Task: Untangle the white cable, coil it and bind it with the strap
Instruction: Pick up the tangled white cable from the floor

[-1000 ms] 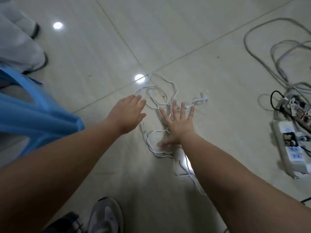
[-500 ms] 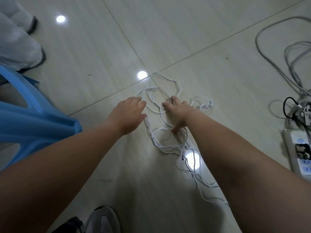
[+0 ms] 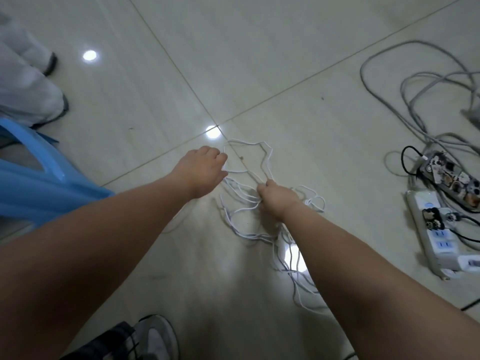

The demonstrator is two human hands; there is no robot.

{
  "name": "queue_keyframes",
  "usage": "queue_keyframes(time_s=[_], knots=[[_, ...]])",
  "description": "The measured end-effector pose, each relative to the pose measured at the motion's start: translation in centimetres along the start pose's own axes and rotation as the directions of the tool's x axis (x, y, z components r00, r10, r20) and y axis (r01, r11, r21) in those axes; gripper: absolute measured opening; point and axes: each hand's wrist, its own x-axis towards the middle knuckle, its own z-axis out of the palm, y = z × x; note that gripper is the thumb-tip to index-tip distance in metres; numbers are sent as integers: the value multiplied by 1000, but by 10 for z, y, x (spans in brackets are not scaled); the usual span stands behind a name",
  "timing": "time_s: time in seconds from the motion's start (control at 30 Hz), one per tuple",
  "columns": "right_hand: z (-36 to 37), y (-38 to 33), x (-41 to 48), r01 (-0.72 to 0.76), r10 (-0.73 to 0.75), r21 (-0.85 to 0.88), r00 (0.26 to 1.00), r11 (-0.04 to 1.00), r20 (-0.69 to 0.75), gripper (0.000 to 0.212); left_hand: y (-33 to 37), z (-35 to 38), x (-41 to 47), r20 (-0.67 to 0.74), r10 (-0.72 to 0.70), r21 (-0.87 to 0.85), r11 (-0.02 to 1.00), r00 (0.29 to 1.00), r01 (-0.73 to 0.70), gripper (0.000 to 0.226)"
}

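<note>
Forearms hiding white cable [image 3: 241, 201] — tangle blurred

I am wearing the only camera on my head; it is looking forward and steeply down at the tiled floor [image 3: 259, 61], close over my forearms. My shoe [image 3: 155, 336] is showing at six o'clock, power strips [image 3: 436, 229] at three o'clock.

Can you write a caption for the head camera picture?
Both hands gather a tangled white cable on the floor.
</note>
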Motion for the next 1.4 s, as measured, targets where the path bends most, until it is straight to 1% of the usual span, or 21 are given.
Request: queue_keyframes(time_s=[0.17, 0.3, 0.43, 0.53, 0.63, 0.83, 1.0, 1.1, 1.17, 1.27, 1.4], knots=[[-13, 14, -12, -47, 49, 43, 998, 998, -48, 28, 12, -7, 4, 21, 24, 56, 998, 999, -26, 44], [-29, 15, -27, -40, 41, 6, 995, 999, -87, 23, 18, -17, 2, 41, 11, 40, 999, 999, -13, 43], [-84, 6, -61, -61, 61, 3, 991, 998, -117, 19, 28, -57, -15, 53, -27, 4, 1000, 998, 27, 42], [-134, -3, -102, -73, 70, -28, 994, 997, -89, 22, 41, -102, -37, 63, -21, -18, 1000, 998, 22, 41], [-193, -11, -145, -77, 75, -20, 994, 997, -81, 11, 54, -165, -58, 86, 6, 8, 1000, 996, -7, 40], [-349, -31, -241, -91, 84, -37, 984, 995, -159, 13, 68, -347, -93, 10, 5, 44, 999, 1000, -6, 36], [-483, -56, -338, -77, 56, -87, 972, 993, -228, 9, 91, -509, -132, -62, -18, 34, 999, 998, 20, 40], [-555, -66, -397, -90, 59, -91, 954, 992, -294, 3, 107, -595, -160, -101, -38, 37, 998, 994, 42, 40], [-597, -70, -435, -117, 82, -87, 939, 989, -335, 10, 119, -647, -180, -124, -59, 21, 998, 990, 62, 40], [-646, -72, -488, -136, 92, -91, 922, 986, -376, 20, 137, -706, -209, -155, -89, -14, 996, 984, 88, 41], [-689, -68, -533, -120, 58, -112, 894, 986, -444, 21, 163, -745, -230, -182, -105, -36, 994, 978, 100, 39]])
